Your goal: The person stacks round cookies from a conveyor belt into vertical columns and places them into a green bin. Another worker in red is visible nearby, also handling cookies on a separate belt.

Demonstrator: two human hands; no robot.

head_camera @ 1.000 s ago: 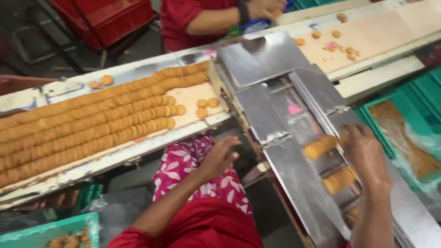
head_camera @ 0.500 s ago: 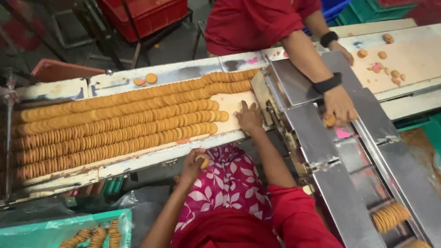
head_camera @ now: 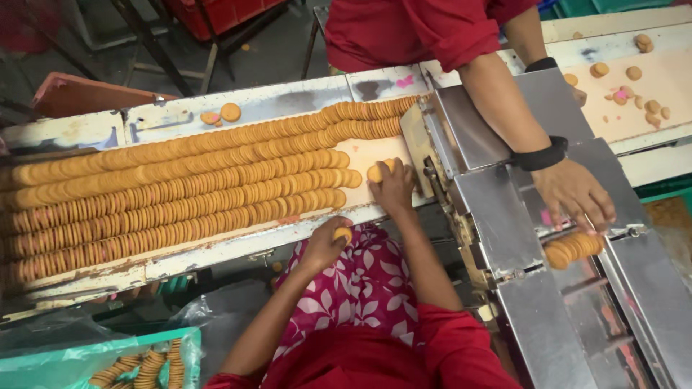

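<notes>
My right hand (head_camera: pixel 395 189) rests on the near end of the biscuit tray (head_camera: pixel 375 148) and pinches a round biscuit (head_camera: pixel 378 171) between its fingertips. At the tray's front rim, my left hand (head_camera: pixel 326 243) is closed around another biscuit (head_camera: pixel 343 233), just above my floral apron (head_camera: pixel 360 288). Several long rows of stacked golden biscuits (head_camera: pixel 180 191) fill the tray to the left of both hands. A co-worker's hand (head_camera: pixel 575 196) with a black wristband presses on a short biscuit stack (head_camera: pixel 573 248) in a steel channel at the right.
Steel chutes (head_camera: pixel 504 216) of a feeding machine run down the right side. Loose biscuits (head_camera: pixel 634 72) lie on a pale belt at top right. Two stray biscuits (head_camera: pixel 222 114) sit on the far rim. A green crate (head_camera: pixel 43 364) with biscuits stands at bottom left.
Both my hands now hold a biscuit each, the right one still at the tray's end. The co-worker's hand has moved down the chute onto the short stack.
</notes>
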